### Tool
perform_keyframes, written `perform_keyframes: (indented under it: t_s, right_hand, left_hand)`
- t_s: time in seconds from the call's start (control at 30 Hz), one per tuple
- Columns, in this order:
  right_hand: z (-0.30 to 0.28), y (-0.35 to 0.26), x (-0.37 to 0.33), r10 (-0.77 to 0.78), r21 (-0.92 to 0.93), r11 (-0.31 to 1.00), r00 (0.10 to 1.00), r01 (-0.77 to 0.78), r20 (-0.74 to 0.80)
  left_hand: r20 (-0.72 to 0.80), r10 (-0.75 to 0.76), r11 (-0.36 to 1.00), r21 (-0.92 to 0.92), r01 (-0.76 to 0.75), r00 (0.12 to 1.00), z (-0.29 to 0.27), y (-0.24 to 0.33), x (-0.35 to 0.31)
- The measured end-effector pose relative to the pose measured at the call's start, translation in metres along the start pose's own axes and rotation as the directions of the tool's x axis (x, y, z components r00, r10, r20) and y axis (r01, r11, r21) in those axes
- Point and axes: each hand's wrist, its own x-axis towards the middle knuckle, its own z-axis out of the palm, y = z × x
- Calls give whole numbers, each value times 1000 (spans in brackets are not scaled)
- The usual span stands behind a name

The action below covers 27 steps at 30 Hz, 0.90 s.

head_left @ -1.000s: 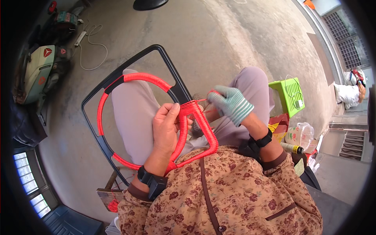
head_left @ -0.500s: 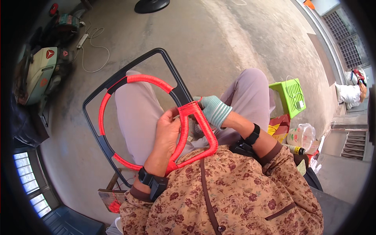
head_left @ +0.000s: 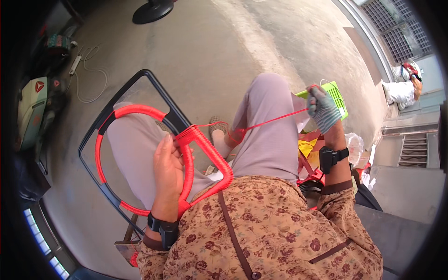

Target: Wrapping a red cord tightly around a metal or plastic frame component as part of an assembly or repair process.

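Observation:
A black frame (head_left: 176, 120) with a round inner ring, partly wrapped in red cord, leans across my lap, its red-wrapped corner near my waist. My bare left hand (head_left: 168, 170) grips the ring just below the wrapped joint; its thumb is on the near side and its other fingers are partly hidden behind. Out to the right, my right hand (head_left: 323, 109), in a striped knitted glove, is closed on the red cord (head_left: 277, 117). From that hand the cord runs to the joint, straight over my right knee, with a loose loop hanging between my legs.
Beyond my right hand stands a green plastic basket (head_left: 336, 97). Bags and a clear plastic bag (head_left: 354, 148) lie beside my right hip. At the left are a scooter (head_left: 35, 107) and a white cable (head_left: 106, 77). A round black base (head_left: 153, 13) stands far ahead on the concrete floor.
My right hand has gone from the wrapped joint out to the right and away, drawing out a length of red cord. The left hand stays on the frame, its fingers straighter.

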Motion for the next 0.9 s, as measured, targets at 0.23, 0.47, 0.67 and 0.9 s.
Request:
perform_keyframes:
  t_s: [0.23, 0.47, 0.67, 0.9]
  right_hand:
    - [-160, 23, 7, 18, 280, 953, 906, 112, -422]
    - [-98, 30, -9, -15, 24, 999, 918, 26, -397]
    - [-16, 27, -9, 35, -323, 941, 981, -96, -188]
    - [0, 67, -17, -50, -531, 845, 998, 67, 46]
  left_hand:
    - [-5, 9, 998, 55, -9, 1000, 2, 6, 3]
    - [16, -72, 980, 189, 68, 997, -4, 15, -2]
    - [22, -85, 982, 172, 80, 996, -9, 17, -3]
    - [-13, -51, 993, 109, 53, 999, -4, 17, -7]
